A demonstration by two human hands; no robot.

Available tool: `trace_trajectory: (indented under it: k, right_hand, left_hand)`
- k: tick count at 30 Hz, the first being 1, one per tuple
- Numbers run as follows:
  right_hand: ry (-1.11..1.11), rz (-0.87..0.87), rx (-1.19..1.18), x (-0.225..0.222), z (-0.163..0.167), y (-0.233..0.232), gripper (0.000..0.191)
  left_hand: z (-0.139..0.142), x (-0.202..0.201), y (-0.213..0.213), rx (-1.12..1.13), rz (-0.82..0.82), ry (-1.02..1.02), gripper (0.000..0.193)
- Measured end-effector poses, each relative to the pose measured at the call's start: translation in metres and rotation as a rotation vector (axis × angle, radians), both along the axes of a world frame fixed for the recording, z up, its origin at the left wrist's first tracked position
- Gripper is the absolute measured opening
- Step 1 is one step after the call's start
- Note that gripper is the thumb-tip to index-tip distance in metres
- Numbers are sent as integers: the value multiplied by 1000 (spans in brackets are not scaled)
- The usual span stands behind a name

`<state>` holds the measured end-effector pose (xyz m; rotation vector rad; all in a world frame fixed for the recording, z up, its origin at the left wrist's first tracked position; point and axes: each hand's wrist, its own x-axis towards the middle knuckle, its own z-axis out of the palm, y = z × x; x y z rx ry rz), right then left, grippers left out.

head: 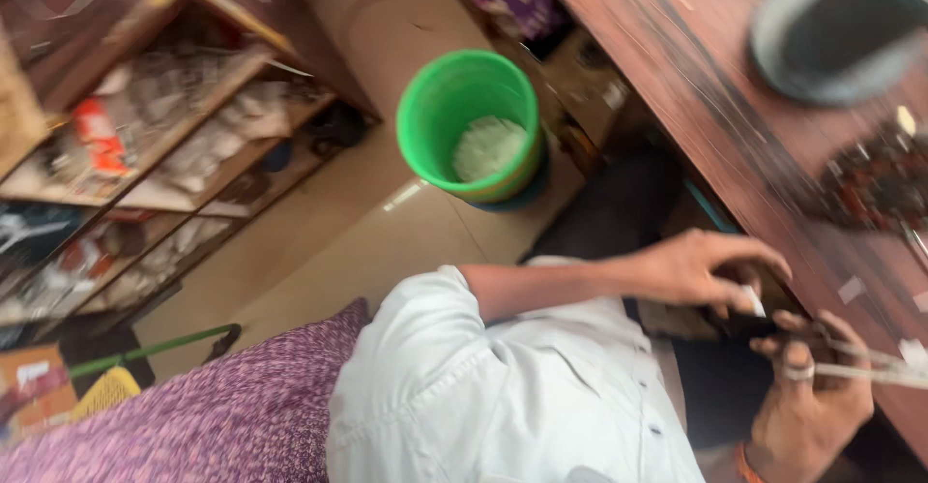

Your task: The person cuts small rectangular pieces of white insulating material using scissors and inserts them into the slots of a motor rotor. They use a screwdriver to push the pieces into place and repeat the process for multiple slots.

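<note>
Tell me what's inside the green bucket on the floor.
The green bucket holds a pale, whitish crumpled heap at the bottom, perhaps paper or cloth; the blur hides which. The near wall covers part of the bottom, so anything under the heap stays unseen.

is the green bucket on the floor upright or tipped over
Upright: the green bucket stands on the floor, open mouth up, with something pale lying inside at the bottom.

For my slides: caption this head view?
Two hands work at a wooden table's edge, a green bucket nearby.

1 tilted head view, close above the desk edge [773, 203]
</note>
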<state>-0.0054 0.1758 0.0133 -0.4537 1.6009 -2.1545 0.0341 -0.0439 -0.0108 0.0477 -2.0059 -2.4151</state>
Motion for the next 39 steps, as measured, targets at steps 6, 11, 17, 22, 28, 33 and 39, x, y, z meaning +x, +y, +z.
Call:
trace_trajectory:
  k: [6, 11, 17, 22, 28, 33, 39]
  right_hand:
    - [19, 38, 4, 21, -18, -21, 33]
    - [-9, -9, -3, 30, -31, -10, 28]
    - [-66, -75, 238, 45, -40, 19, 34]
    - [-88, -92, 173, 59, -42, 25, 42]
    - [18, -100, 220, 69, -44, 8, 36]
    - [-12, -135, 114, 69, -41, 7, 38]
    - [-60, -205, 32, 54, -24, 18, 28]
  left_hand:
    - [3, 38, 8, -70, 80, 77, 22]
    - [-5, 51, 23, -81, 83, 132, 16]
    - [-15, 58, 48, -193, 18, 143, 18]
    - [-18, 65, 65, 173, -53, -148, 18]
    - [-21, 72, 57, 16, 11, 0, 11]
    - [-2, 74, 60, -593, 148, 187, 15]
    - [21, 50, 62, -443, 45, 402, 13]
